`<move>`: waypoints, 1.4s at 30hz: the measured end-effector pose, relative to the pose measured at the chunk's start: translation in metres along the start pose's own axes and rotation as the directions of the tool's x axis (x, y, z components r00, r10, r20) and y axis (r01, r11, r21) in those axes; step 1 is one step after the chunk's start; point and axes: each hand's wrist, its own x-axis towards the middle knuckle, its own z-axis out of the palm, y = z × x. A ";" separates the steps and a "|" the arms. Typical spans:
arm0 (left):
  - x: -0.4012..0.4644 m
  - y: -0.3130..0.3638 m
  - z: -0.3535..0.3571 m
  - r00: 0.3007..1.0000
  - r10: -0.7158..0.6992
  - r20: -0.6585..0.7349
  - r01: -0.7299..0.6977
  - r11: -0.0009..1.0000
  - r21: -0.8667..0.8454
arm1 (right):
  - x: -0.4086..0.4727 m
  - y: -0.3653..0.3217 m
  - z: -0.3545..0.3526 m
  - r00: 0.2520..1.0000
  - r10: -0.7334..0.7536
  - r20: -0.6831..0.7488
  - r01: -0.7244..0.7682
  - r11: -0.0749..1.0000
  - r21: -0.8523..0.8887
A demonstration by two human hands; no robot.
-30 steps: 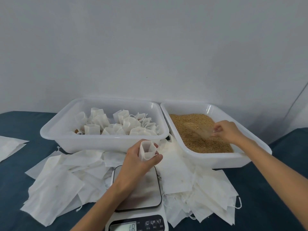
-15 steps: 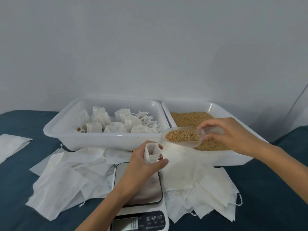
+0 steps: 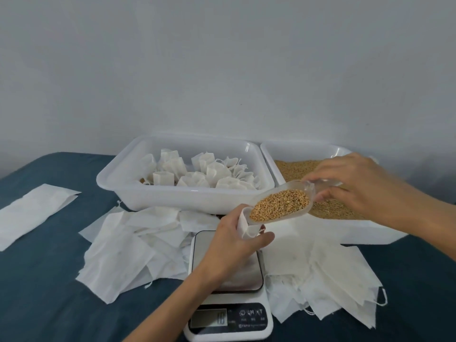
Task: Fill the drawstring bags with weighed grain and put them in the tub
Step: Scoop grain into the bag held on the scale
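Now your right hand (image 3: 365,191) has carried the scoop (image 3: 283,203) out of the grain tub (image 3: 370,233) and across to the bag (image 3: 246,224); a second ago it was still down in the grain, and half a second ago the loaded scoop was only level with the tub's near rim. Its lip now sits right at the bag's open mouth, touching it or very nearly so, with the grain (image 3: 281,204) heaped in the bowl and none visibly falling yet. Your right fingers are curled round the clear handle, and your left hand (image 3: 234,245) grips the bag upright above the scale (image 3: 229,292), thumb and fingers wrapped round it, much as it did before. The scale's display is blurred, so the reading is unclear. So the scooping is done and the pour is what comes next. Tip slowly, since the mouth is narrow and the scoop is wide, and grain could spill past the rim. The left tub (image 3: 118,183) already holds a cluster of filled bags (image 3: 209,172), while flat empties (image 3: 128,248) lie spread over the table (image 3: 49,304).
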 end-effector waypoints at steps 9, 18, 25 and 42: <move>-0.003 0.001 -0.003 0.999 -0.050 -0.001 0.049 0.997 -0.057 | 0.006 -0.008 0.000 0.999 -0.036 0.005 0.037 0.993 -0.108; -0.003 -0.002 -0.004 0.998 -0.064 -0.008 0.064 0.997 -0.046 | 0.007 -0.005 0.002 0.998 -0.055 0.000 0.055 0.992 -0.117; -0.002 -0.003 -0.005 0.999 -0.044 -0.010 0.044 0.999 -0.016 | 0.003 -0.004 0.002 0.999 -0.051 0.001 0.051 0.992 -0.115; -0.002 -0.003 -0.007 1.000 -0.009 0.003 0.009 0.999 -0.033 | 0.003 -0.013 -0.001 0.999 -0.044 0.009 0.045 0.988 -0.145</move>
